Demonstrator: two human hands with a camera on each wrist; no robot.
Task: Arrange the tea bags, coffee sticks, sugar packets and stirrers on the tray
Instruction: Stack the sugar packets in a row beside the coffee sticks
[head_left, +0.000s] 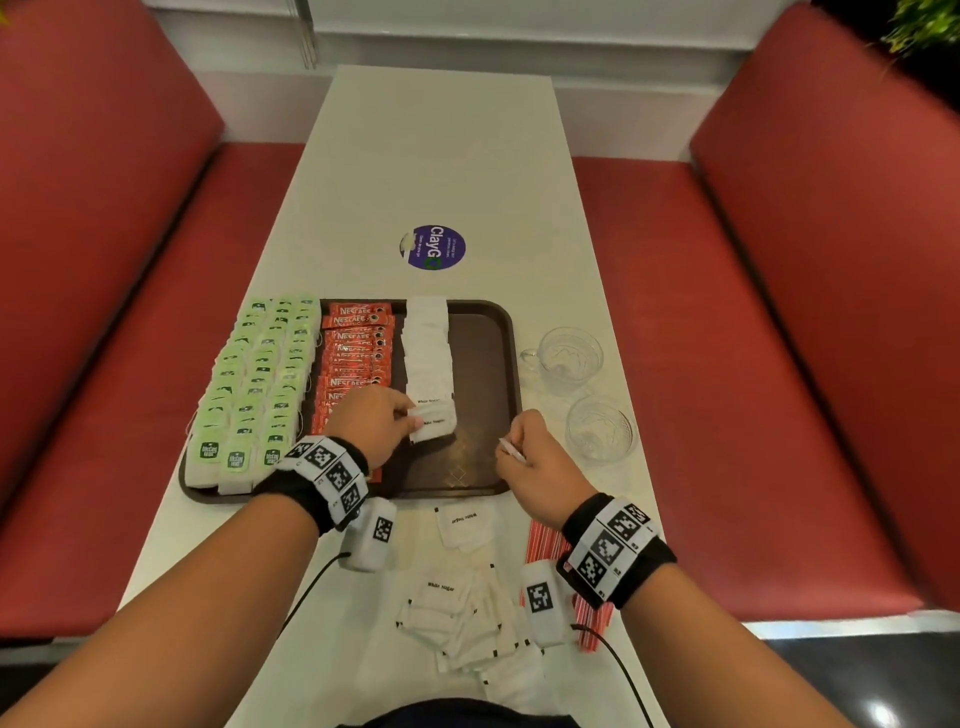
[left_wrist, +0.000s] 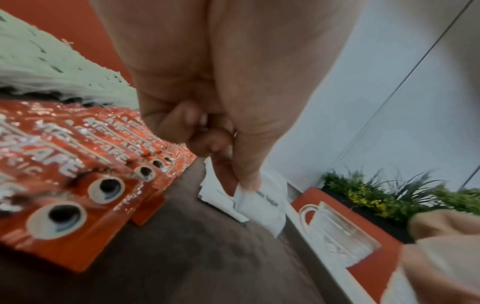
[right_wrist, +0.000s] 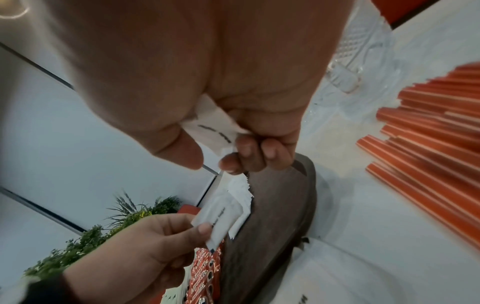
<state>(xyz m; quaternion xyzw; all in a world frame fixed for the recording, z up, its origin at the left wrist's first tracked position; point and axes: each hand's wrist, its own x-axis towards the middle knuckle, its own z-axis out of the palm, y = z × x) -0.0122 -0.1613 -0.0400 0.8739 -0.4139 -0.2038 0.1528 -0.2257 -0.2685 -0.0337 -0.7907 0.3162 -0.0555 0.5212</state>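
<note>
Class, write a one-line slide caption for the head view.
Left hand lays a sugar packet on the tray; right hand holds another.

Bright even light; wrist views blurred, edges warped.

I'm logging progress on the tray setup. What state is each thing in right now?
Tea bags: laid in rows at the tray's left.
Coffee sticks: one overlapping column on the tray.
Sugar packet column: on the tray, unfinished.
Loose sugar packets: off the tray.
Stirrers: off the tray.
Glass cups: upright on the table.
Left hand: pinches a packet at the column's near end.
Right hand: holds a packet.
</note>
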